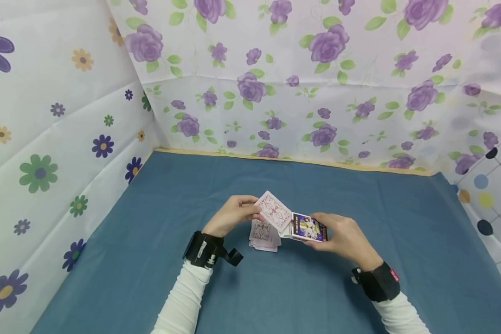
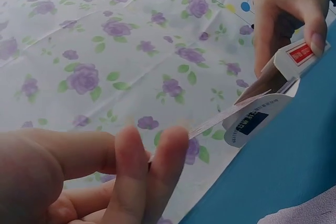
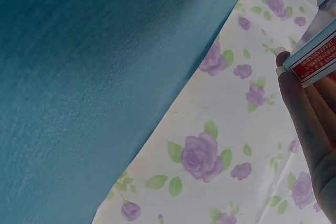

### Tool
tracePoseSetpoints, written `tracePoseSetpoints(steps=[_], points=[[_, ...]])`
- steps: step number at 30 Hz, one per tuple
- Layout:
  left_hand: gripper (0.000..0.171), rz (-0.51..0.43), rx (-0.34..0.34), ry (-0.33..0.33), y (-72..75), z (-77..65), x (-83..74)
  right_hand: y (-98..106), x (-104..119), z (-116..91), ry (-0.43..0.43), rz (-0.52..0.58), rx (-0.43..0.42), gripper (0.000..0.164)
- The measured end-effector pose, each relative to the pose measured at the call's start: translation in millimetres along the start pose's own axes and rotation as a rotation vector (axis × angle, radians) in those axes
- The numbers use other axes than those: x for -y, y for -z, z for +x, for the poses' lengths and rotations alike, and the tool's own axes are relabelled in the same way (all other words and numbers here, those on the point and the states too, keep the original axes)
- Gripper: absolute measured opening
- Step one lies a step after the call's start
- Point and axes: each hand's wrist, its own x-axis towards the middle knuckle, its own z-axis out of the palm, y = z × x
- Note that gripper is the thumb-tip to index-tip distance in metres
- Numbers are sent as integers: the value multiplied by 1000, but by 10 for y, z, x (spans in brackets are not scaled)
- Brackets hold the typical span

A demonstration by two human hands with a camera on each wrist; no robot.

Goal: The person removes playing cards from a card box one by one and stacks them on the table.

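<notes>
A playing card [image 1: 274, 209] with a red-patterned back is pinched at its near-left corner by my left hand [image 1: 235, 215]. Its other end reaches the mouth of a card box [image 1: 309, 227]; edge-on in the left wrist view, the card [image 2: 212, 121] slopes up into the box [image 2: 294, 61], whose rounded flap [image 2: 249, 124] hangs out. My right hand [image 1: 344, 239] grips that box, white with a dark, colourful face, between thumb and fingers. Below the held card, a loose pile of playing cards [image 1: 264, 239] lies back-up on the table. Whether other cards sit inside the box is hidden.
A blue cloth covers the table [image 1: 183, 185], with a yellowish edge [image 1: 359, 167] along the back. Flower-printed sheets [image 1: 254, 88] rise behind and at the left; a dotted sheet [image 1: 488, 199] stands at the right. Both wrists wear black straps [image 1: 377, 280].
</notes>
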Motion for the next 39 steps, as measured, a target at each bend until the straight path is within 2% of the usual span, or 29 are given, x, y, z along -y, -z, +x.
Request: tracePoseSetpoints(steps=[6, 14, 21, 28, 34, 39], points=[[30, -92, -99, -22, 40, 34, 17, 9, 2, 1, -6, -2, 4, 64], [28, -65, -199, -14, 122, 84, 102, -5, -28, -13, -10, -9, 7, 64], [22, 2, -261, 61, 130, 187, 281, -10, -36, -24, -40, -8, 37, 64], [19, 32, -308, 141, 61, 305, 511, -19, -40, -40, -53, -10, 60, 64], [13, 163, -397, 117, -4, 326, 597, -21, -49, -39, -58, -8, 66, 64], [11, 293, -435, 77, -52, 295, 595, -35, -40, -38, -57, -2, 67, 64]])
